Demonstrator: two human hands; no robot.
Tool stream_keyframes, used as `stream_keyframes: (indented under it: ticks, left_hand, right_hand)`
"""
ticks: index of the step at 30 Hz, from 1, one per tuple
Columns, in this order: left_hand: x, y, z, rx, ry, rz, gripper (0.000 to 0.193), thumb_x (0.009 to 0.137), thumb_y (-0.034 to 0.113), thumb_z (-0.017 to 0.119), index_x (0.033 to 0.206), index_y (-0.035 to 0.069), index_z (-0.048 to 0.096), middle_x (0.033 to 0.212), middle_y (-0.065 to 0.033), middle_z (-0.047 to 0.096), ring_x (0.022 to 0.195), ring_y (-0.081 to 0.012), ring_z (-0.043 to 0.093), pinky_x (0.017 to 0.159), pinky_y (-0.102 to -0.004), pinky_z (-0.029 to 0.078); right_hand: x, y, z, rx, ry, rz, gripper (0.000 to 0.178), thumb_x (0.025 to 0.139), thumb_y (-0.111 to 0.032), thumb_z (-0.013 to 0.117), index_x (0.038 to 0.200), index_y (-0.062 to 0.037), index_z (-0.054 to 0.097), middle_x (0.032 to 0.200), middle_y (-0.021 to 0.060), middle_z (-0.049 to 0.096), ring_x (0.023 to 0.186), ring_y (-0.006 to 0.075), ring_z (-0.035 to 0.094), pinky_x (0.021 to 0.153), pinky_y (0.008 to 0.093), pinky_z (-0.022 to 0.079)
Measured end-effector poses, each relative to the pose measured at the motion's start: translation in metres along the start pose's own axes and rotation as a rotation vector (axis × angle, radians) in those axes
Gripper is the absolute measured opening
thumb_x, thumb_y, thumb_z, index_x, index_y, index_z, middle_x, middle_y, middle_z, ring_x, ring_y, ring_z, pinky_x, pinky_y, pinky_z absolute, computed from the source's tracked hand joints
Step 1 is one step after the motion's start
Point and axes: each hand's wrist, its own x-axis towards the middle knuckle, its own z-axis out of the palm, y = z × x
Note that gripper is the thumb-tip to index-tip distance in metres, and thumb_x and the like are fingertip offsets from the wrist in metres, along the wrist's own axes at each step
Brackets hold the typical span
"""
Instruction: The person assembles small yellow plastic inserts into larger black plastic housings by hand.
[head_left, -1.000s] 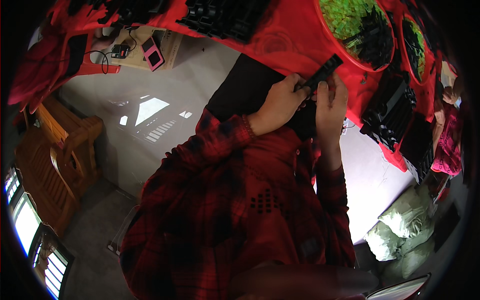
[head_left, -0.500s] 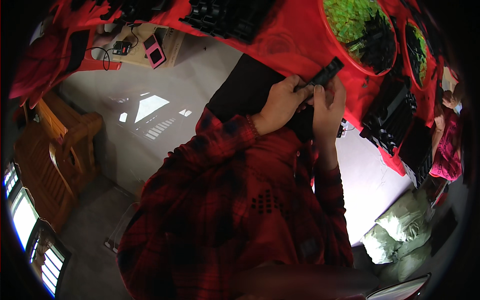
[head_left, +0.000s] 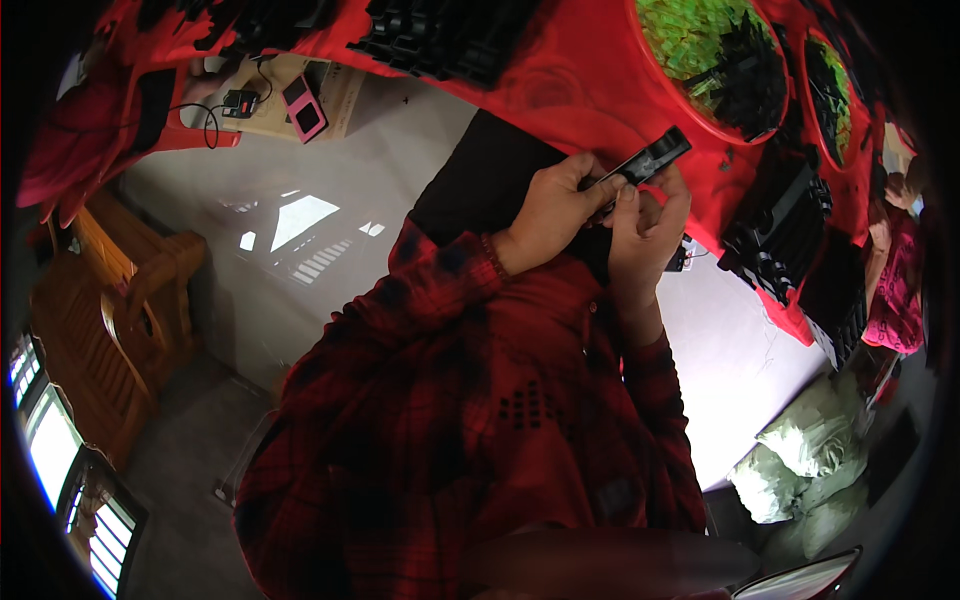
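Observation:
Over the near edge of the red-covered table, my hands meet around a black elongated plastic part (head_left: 656, 157). My left hand (head_left: 553, 208) is closed on its near end, thumb and fingers pinching it. My right hand (head_left: 645, 228) is bent up against the same part, thumb close to the left thumb and fingers curled behind it. The part tilts up to the right, with a hollow or notch showing along its upper face. Anything small between the right fingertips is too hidden to make out.
On the red tablecloth (head_left: 560, 85) stand a round red basin (head_left: 672, 95) of yellow-green and black pieces, and a second basin (head_left: 808, 120). Black parts lie stacked at the far side (head_left: 440, 40) and right (head_left: 778, 215). White sacks (head_left: 800, 450) lie on the floor; another person's arm (head_left: 877, 260) shows far right.
The black part has turned, so its hollow face now shows and it points lower to the right. My right hand has shifted slightly down and left, with the wrist bent more.

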Motion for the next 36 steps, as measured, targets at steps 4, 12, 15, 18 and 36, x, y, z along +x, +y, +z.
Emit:
stream_keyframes:
  ticks: [4,12,15,18,36]
  left_hand:
    - [-0.005,0.004,0.000,-0.139,-0.016,0.011,0.022,0.096,0.017,0.069,0.083,0.001,0.060,0.067,-0.0024,0.062,0.058,-0.0057,0.056,0.050,-0.0227,0.043]
    - [-0.003,0.015,-0.007,-0.028,-0.117,-0.081,0.017,0.097,0.015,0.065,0.089,0.002,0.059,0.076,-0.0018,0.062,0.066,-0.0064,0.057,0.058,-0.0219,0.045]
    - [-0.007,0.021,-0.013,0.021,-0.180,-0.054,0.009,0.097,0.009,0.062,0.098,0.000,0.060,0.083,-0.0011,0.063,0.073,-0.0068,0.058,0.066,-0.0218,0.048]
    - [-0.009,0.025,-0.019,0.095,-0.240,-0.055,0.014,0.095,0.005,0.061,0.108,-0.002,0.062,0.087,-0.0013,0.064,0.077,-0.0073,0.059,0.071,-0.0219,0.049]
    - [0.006,0.045,-0.032,0.187,-0.493,-0.145,0.027,0.094,0.005,0.062,0.120,-0.002,0.064,0.094,-0.0029,0.068,0.083,-0.0081,0.064,0.075,-0.0223,0.051]
  right_hand:
    - [-0.007,-0.007,0.006,-0.076,0.043,-0.101,0.040,0.098,0.003,0.055,0.133,0.0070,0.036,0.102,0.0116,0.060,0.065,0.0090,0.058,0.057,0.0209,0.049]
    - [-0.003,-0.015,0.000,0.072,0.052,0.053,0.046,0.093,0.006,0.062,0.134,0.0059,0.042,0.116,0.0140,0.056,0.072,0.0116,0.064,0.056,0.0222,0.052]
    - [0.002,-0.026,-0.004,0.108,0.048,0.113,0.045,0.094,0.005,0.061,0.136,0.0063,0.043,0.115,0.0141,0.059,0.070,0.0103,0.062,0.057,0.0217,0.051]
    - [0.005,-0.037,-0.007,0.124,0.050,0.152,0.045,0.095,0.005,0.061,0.136,0.0068,0.043,0.114,0.0140,0.060,0.070,0.0093,0.061,0.057,0.0217,0.051]
    - [0.023,-0.045,-0.038,0.006,0.077,0.219,0.050,0.095,-0.023,0.071,0.129,0.0057,0.048,0.083,0.0054,0.061,0.059,0.0072,0.053,0.054,0.0202,0.041]
